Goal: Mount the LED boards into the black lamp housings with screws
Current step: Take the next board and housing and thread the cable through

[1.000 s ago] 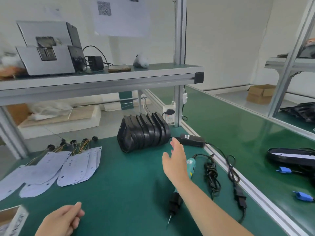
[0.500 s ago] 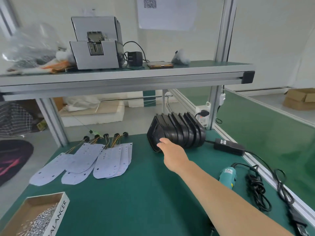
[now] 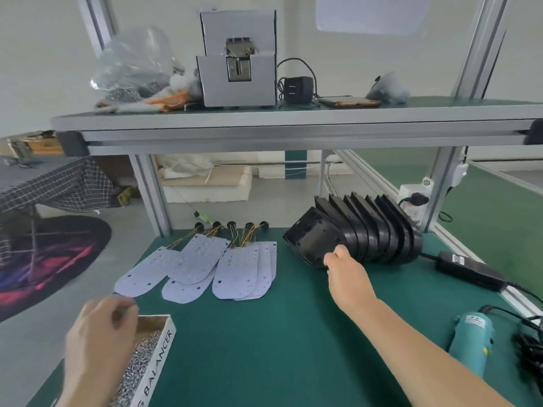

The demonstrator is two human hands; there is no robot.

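Note:
A leaning row of black lamp housings point(image 3: 382, 230) stands at the back right of the green bench. My right hand point(image 3: 348, 274) grips the lower edge of the front housing point(image 3: 314, 239), which tilts away from the rest. Several white LED boards point(image 3: 211, 265) with wired black plugs lie fanned out at the back left. My left hand point(image 3: 100, 339) hovers with curled fingers over a cardboard box of screws point(image 3: 147, 356) at the front left; whether it holds screws is hidden. A teal electric screwdriver point(image 3: 470, 339) lies at the right.
A black power adapter point(image 3: 467, 268) and coiled cables point(image 3: 529, 348) lie along the bench's right edge. An overhead shelf point(image 3: 293, 124) carries a grey screw feeder point(image 3: 238, 60), a plug, a phone and bags. A socket strip point(image 3: 414, 201) sits behind the housings.
My right hand went from touching the front housing to gripping its lower edge and tilting it off the row. My left hand came back into view over the screw box. The view shifted left.

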